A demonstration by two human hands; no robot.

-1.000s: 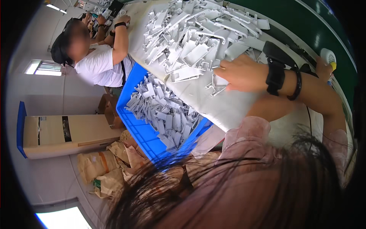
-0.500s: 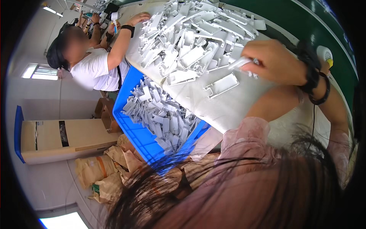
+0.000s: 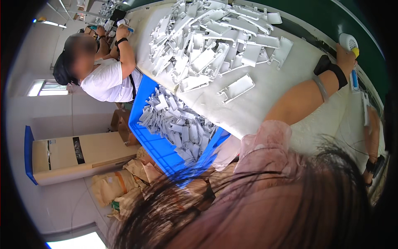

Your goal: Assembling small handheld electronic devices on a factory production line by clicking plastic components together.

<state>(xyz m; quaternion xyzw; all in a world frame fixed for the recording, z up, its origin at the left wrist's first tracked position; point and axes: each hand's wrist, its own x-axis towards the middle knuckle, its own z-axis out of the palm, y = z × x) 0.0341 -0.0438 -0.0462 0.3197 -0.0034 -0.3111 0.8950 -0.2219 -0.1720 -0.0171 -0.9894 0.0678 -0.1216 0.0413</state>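
Observation:
My left arm reaches across to the far right, its hand closed around a white hand-held tool. The tool resembles a small hair dryer, with a round perforated end, a yellow piece and a blue-and-white handle. Lower at the right rim, my right hand grips an upright, narrow white plastic part; some of its fingers are hard to see. A single white plastic housing lies on the pale table cover, apart from a large heap of similar parts.
A blue crate full of grey-white parts stands against the near-left table edge. Beyond it a co-worker in a white shirt handles a similar tool. Brown sacks and a beige cabinet stand at left.
My right hand has withdrawn from the heap's right side to the right rim. My left hand, with the tool, is now plainly visible. The co-worker's hand has left the heap.

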